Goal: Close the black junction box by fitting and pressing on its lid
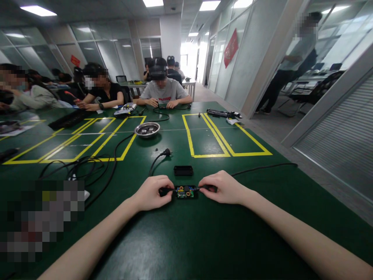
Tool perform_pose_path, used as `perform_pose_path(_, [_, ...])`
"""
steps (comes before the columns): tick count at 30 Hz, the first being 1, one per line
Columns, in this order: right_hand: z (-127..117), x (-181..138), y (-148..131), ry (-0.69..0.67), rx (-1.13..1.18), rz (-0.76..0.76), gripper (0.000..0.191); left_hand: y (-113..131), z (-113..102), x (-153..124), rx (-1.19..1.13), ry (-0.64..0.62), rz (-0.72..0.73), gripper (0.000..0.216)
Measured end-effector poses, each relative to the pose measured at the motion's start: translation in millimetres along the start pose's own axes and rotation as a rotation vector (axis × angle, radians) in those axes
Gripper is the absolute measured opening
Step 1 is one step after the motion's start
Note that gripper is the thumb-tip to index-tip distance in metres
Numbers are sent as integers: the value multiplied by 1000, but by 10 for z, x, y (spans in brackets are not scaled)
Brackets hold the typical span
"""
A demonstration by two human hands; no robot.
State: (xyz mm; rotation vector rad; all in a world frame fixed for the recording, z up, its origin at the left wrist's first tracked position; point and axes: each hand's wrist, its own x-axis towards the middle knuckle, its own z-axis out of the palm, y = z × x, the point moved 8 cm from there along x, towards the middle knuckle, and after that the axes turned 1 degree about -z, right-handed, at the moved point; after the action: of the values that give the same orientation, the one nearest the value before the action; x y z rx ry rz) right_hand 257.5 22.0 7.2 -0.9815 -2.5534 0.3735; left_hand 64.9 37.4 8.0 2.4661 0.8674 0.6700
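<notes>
A small open black box with a circuit board (pixel 184 192) lies on the green table (pixel 186 241) between my hands. My left hand (pixel 153 192) pinches the black cable at the box's left end. My right hand (pixel 223 188) grips the black cable at its right end. That right cable (pixel 262 168) runs off to the right. A power plug (pixel 167 153) on a black cord lies just beyond my left hand. A black lid (pixel 183 170) rests flat a little behind the box.
A metal bowl (pixel 147 129) with small parts stands further back. Tangled black cables (pixel 87 167) lie at the left. Yellow tape rectangles (pixel 224 136) mark the table. Several people sit at the far side, and one person stands in the right doorway.
</notes>
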Motion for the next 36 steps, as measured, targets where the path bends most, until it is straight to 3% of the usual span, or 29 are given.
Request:
perform_pose_path(9, [19, 19, 18, -30, 51, 31, 11, -9, 12, -1, 49, -39, -36, 12])
perform_pose_path(14, [57, 52, -14, -9, -19, 2, 22, 20, 19, 11, 77, -41, -25, 14])
perform_pose_path(20, [144, 88, 23, 42, -30, 87, 26, 17, 39, 19, 47, -27, -23, 21])
perform_pose_path(25, [176, 91, 65, 43, 24, 146, 23, -14, 59, 15, -36, 10, -56, 11])
perform_pose_path(36, [174, 135, 76, 75, -42, 105, 23, -60, 60, 46, -70, 29, -143, 16])
